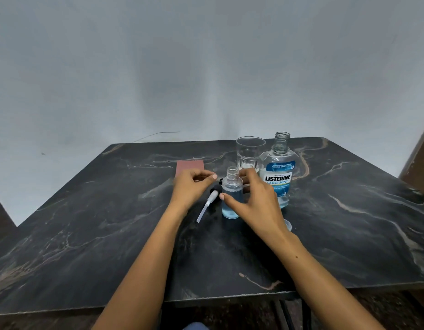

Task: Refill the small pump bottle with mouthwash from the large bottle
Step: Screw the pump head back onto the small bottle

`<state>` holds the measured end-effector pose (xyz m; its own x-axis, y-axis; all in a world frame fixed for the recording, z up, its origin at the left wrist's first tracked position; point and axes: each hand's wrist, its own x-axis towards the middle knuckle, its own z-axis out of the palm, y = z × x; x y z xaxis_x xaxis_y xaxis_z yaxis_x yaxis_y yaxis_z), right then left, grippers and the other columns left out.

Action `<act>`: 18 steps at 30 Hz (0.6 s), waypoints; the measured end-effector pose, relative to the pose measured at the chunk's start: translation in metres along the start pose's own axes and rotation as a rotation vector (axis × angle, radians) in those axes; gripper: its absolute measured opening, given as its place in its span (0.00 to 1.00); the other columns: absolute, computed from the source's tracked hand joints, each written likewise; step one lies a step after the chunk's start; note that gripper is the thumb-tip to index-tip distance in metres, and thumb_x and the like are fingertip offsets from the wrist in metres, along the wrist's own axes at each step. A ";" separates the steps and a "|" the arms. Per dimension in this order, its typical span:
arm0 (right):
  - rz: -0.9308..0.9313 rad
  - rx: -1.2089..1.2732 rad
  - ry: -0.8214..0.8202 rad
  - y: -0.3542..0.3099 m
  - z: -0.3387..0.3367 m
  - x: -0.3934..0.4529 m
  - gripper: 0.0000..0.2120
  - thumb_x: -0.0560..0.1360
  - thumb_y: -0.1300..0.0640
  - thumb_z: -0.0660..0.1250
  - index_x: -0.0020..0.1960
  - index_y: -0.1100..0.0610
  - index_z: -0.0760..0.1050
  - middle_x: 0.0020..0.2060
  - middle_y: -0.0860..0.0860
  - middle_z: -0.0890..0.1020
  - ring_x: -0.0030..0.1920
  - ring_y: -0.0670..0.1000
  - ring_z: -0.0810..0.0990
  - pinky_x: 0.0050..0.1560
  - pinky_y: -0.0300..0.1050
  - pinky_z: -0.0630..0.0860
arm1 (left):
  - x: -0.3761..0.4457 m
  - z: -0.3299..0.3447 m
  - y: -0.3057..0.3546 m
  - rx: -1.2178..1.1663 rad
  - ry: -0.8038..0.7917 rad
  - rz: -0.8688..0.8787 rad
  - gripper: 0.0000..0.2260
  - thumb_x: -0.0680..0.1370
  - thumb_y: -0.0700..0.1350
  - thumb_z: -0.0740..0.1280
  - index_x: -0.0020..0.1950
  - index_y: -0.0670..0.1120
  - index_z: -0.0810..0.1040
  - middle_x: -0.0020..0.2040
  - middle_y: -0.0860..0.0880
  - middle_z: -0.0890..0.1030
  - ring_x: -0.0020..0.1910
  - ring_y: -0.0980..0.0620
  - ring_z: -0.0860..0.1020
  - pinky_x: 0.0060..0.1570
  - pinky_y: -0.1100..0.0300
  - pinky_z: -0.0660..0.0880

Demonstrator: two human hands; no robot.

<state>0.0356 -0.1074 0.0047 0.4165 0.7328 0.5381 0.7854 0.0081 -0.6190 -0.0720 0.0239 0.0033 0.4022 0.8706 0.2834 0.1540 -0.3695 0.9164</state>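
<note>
Stood uncapped near the middle of the dark marbled table (87, 222): the small pump bottle (231, 198), clear, upright, with blue mouthwash filling roughly its lower half and an open threaded neck on top. Held around the body by the right hand (256, 201), thumb pressed to the front of the glass and the other fingers curled round the far side (partly hidden behind the bottle). Lay just left of the small bottle, flat on the table: the pump head (212, 198), black collar toward the bottle's shoulder and white dip tube slanting down toward the near edge. Hovered over or touched that pump head: the left hand (190, 186), fingers loosely curled with the fingertips pointing right toward the bottle neck; whether anything was actually pinched there could not be told. Stood just right of the small bottle and close behind the right hand: the large bottle (278, 177), a Listerine Cool Mint container, upright, cap off, pale blue liquid visible low in the body. Sat right behind both bottles: a clear drinking glass (249, 153), upright, touching or nearly touching the large bottle's left shoulder. Peeked out from under the right wrist: a small pale blue cap (288, 225), resting on the table. Lay beyond the left hand: a flat reddish-brown card (189, 166), partly covered by the knuckles.
</note>
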 end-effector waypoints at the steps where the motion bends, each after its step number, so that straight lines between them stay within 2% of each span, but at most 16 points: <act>1: -0.004 0.008 -0.002 0.000 -0.001 -0.001 0.22 0.66 0.44 0.73 0.55 0.50 0.69 0.50 0.46 0.81 0.48 0.49 0.80 0.47 0.51 0.79 | -0.001 0.000 0.001 0.054 -0.035 0.013 0.06 0.75 0.43 0.72 0.50 0.45 0.84 0.44 0.47 0.84 0.44 0.55 0.80 0.48 0.63 0.77; 5: -0.024 0.006 0.012 0.000 -0.003 -0.002 0.22 0.66 0.43 0.73 0.54 0.50 0.70 0.49 0.46 0.82 0.47 0.48 0.81 0.46 0.51 0.80 | -0.007 0.003 0.007 0.195 -0.244 0.029 0.13 0.75 0.41 0.71 0.59 0.46 0.82 0.54 0.48 0.84 0.55 0.52 0.80 0.58 0.55 0.76; 7: -0.023 0.006 0.016 0.000 -0.003 -0.002 0.23 0.66 0.43 0.74 0.54 0.50 0.70 0.49 0.45 0.82 0.47 0.47 0.81 0.47 0.50 0.80 | -0.009 0.005 0.007 0.416 -0.233 0.079 0.13 0.74 0.42 0.70 0.58 0.51 0.82 0.54 0.52 0.84 0.54 0.55 0.80 0.55 0.55 0.77; 9: -0.019 0.009 0.016 -0.001 -0.003 -0.002 0.23 0.65 0.43 0.74 0.55 0.50 0.70 0.50 0.45 0.82 0.48 0.46 0.81 0.47 0.49 0.80 | -0.012 0.006 0.009 0.551 -0.150 0.104 0.12 0.73 0.44 0.71 0.55 0.53 0.83 0.50 0.54 0.84 0.51 0.55 0.81 0.50 0.57 0.77; 13: -0.020 0.010 0.010 0.000 -0.005 -0.002 0.24 0.66 0.44 0.75 0.55 0.51 0.71 0.50 0.46 0.83 0.48 0.46 0.81 0.48 0.49 0.79 | -0.010 0.007 0.010 0.392 -0.085 0.084 0.08 0.69 0.39 0.74 0.48 0.45 0.85 0.44 0.47 0.85 0.46 0.52 0.82 0.49 0.56 0.79; 16: -0.031 0.016 0.002 0.000 -0.006 -0.002 0.23 0.66 0.44 0.75 0.56 0.52 0.72 0.50 0.47 0.83 0.48 0.47 0.81 0.48 0.50 0.79 | -0.009 -0.001 0.018 0.260 0.030 0.096 0.07 0.68 0.37 0.76 0.44 0.43 0.84 0.42 0.47 0.84 0.40 0.53 0.80 0.40 0.70 0.75; 18: -0.032 0.013 -0.002 0.001 -0.006 -0.002 0.23 0.66 0.44 0.75 0.55 0.52 0.72 0.49 0.47 0.83 0.49 0.48 0.81 0.48 0.50 0.79 | -0.008 -0.008 0.026 0.176 0.129 0.149 0.07 0.67 0.37 0.77 0.44 0.44 0.83 0.41 0.48 0.83 0.38 0.56 0.79 0.36 0.73 0.73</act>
<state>0.0381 -0.1124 0.0065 0.3906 0.7331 0.5568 0.7922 0.0404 -0.6090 -0.0780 0.0097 0.0273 0.3159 0.8322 0.4557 0.2607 -0.5379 0.8017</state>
